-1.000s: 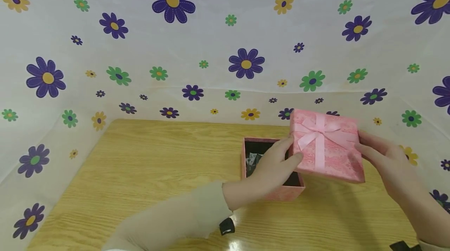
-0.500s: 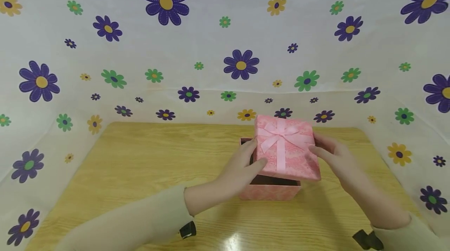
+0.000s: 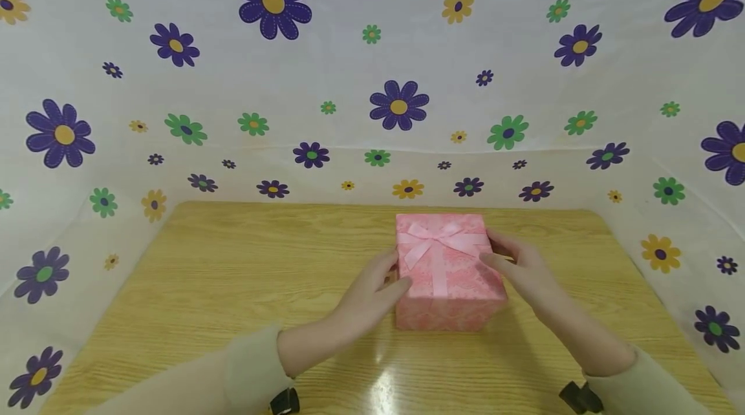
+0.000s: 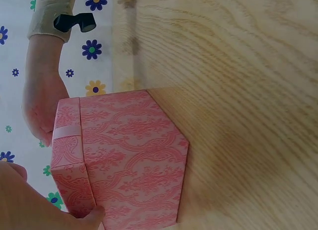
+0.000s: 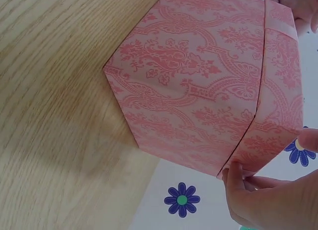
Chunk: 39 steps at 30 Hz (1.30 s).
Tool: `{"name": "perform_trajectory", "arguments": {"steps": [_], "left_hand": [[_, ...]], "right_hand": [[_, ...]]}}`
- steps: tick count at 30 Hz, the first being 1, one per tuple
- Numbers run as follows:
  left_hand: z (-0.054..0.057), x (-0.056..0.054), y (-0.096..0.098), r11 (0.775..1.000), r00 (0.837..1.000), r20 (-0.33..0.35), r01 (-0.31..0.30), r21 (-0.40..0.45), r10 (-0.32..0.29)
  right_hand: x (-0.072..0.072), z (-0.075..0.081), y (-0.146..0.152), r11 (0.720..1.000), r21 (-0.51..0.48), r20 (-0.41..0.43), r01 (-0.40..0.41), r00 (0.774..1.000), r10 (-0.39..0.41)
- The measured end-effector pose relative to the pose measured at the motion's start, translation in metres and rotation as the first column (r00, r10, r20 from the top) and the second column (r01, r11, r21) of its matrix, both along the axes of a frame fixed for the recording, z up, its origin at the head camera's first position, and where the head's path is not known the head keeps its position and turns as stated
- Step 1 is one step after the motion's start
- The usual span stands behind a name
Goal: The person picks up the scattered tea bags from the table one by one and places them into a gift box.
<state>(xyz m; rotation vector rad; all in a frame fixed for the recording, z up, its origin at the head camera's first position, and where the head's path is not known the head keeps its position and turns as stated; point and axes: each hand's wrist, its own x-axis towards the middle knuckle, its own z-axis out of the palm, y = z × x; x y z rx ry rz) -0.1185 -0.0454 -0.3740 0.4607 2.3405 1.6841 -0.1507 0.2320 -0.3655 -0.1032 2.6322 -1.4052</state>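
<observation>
A pink patterned gift box lid [image 3: 416, 282] with a light pink ribbon bow [image 3: 436, 239] sits on the box base [image 4: 134, 150], right of the middle of the table in the head view. At the left side of the lid, my left hand [image 3: 363, 295] holds its edge between thumb and fingers. My right hand [image 3: 526, 269] grips the opposite edge, its thumb near the top and its fingers at the side. Both wrist views show a thin seam between lid and base. What lies inside the box is hidden by the lid.
The box stands on a wood-grain table [image 3: 262, 266]. A white cloth [image 3: 332, 59] printed with purple, green and yellow flowers rises behind the table and along both sides. Dark wrist-worn cameras [image 3: 285, 401] show near both sleeves.
Both hands have brought the lid leftward and down from beside the box onto its base. The dark packets seen inside earlier are now covered.
</observation>
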Motion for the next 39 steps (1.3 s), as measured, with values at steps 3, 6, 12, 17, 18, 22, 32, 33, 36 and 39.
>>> {"name": "perform_trajectory", "arguments": {"steps": [3, 6, 12, 17, 18, 22, 32, 33, 36, 39], "left_hand": [[-0.005, 0.002, -0.001, 1.0, 1.0, 0.003, -0.002, 0.009, 0.002], [-0.01, 0.001, -0.001, 1.0, 1.0, -0.005, 0.002, 0.012, -0.002], [-0.016, -0.001, 0.0, 1.0, 1.0, -0.006, 0.006, 0.002, -0.006], [-0.02, -0.005, -0.002, 0.999, 1.0, 0.019, -0.019, -0.027, 0.019], [-0.021, -0.006, -0.002, 0.999, 0.999, 0.022, -0.025, -0.035, 0.026], [-0.028, -0.017, -0.003, 0.997, 0.998, 0.021, -0.055, -0.056, 0.056], [-0.036, -0.042, -0.003, 0.967, 0.991, -0.129, -0.054, -0.247, 0.022], [-0.037, -0.044, -0.003, 0.959, 0.988, -0.153, -0.042, -0.28, -0.002], [-0.039, -0.048, -0.002, 0.921, 0.972, -0.221, -0.017, -0.39, -0.075], [-0.041, -0.05, -0.002, 0.886, 0.953, -0.273, -0.009, -0.463, -0.133]], "right_hand": [[0.0, -0.002, 0.0, 1.0, 0.012, 0.01, 0.004, 1.0, -0.004], [0.001, -0.004, 0.001, 1.0, 0.009, 0.006, 0.002, 1.0, -0.002], [0.004, -0.011, 0.003, 1.0, -0.006, 0.005, 0.009, 1.0, -0.009], [0.004, -0.018, 0.005, 1.0, -0.006, 0.035, 0.001, 0.999, -0.001], [0.003, -0.019, 0.005, 1.0, -0.003, 0.037, -0.002, 0.999, 0.002], [0.004, -0.021, 0.004, 1.0, 0.002, 0.046, -0.001, 0.999, 0.001], [0.006, -0.027, 0.007, 0.984, 0.166, -0.176, -0.057, 0.981, 0.086], [0.007, -0.028, 0.007, 0.976, 0.212, -0.208, -0.058, 0.973, 0.103], [0.01, -0.031, 0.007, 0.947, 0.315, -0.275, -0.065, 0.949, 0.157], [0.011, -0.034, 0.006, 0.925, 0.373, -0.312, -0.078, 0.928, 0.204]]}}
